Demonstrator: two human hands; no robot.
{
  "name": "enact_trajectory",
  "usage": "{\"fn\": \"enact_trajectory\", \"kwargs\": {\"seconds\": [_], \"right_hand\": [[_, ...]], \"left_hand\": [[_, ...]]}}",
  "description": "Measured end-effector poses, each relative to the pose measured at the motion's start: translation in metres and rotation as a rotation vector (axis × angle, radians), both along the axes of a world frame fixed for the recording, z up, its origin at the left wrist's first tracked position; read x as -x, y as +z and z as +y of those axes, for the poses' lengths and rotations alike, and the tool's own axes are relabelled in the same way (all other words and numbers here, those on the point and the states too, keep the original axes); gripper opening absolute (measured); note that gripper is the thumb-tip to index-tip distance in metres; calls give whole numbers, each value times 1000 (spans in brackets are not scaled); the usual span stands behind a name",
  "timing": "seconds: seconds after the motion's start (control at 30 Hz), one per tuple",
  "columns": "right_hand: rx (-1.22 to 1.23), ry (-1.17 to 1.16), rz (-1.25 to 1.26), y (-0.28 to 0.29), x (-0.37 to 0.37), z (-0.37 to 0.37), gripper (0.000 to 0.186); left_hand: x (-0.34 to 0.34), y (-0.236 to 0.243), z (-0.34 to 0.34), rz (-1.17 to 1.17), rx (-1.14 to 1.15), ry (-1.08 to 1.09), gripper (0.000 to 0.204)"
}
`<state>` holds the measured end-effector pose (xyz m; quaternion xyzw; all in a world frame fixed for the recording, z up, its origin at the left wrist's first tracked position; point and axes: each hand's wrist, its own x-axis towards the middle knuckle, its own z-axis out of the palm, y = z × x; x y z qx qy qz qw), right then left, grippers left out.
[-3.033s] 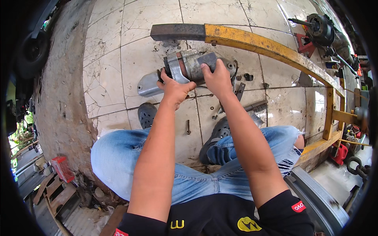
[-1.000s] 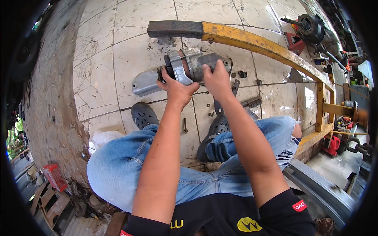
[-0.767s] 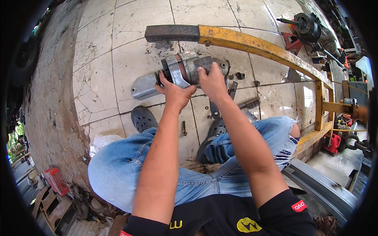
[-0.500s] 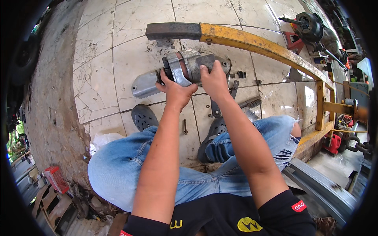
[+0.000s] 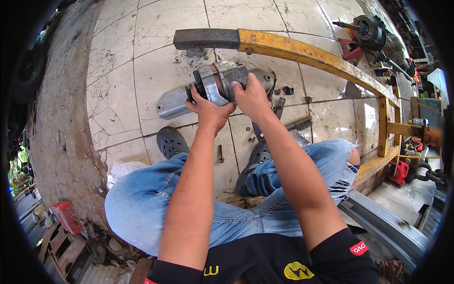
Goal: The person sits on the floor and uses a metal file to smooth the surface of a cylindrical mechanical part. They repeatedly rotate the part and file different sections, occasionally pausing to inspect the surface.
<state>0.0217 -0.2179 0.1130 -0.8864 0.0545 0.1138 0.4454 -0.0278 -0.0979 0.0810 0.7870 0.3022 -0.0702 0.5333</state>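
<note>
left hand point(image 5: 213, 115) clasps a silver cylindrical metal housing point(image 5: 211, 86); right hand point(image 5: 250, 98) grips a dark-grey rectangular block point(image 5: 236, 75), now shifted leftward, likely working a new patch.

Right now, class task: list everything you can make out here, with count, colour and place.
Metal housing: one, silver, between the hands
Flat pad: one, dark grey, against the housing
Long bolt: one, dark, between the clogs
Brush: one, dark, right of the right forearm
Beam: one, yellow with black end, beyond the housing
Stand: one, red, upper right
Channel: one, grey, lower right
Box: one, red, lower left
Floor tiles: many, off-white, centre
Rim items: too small to count
Clogs: two, grey, floor
Jeans: one pair, blue, below
Left hand: one, bare, gripping housing
Right hand: one, bare, holding pad
</note>
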Motion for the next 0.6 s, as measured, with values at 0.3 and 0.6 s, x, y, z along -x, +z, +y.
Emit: {"fn": "enact_trajectory", "kwargs": {"seconds": [0.3,0.6], "right_hand": [[-32,51,10,11,-10,-9,33],[72,187,-9,3,-17,-29,39]], "left_hand": [[3,-1,3,29,-30,-20,131],[0,-4,7,13,-2,-12,132]]}}
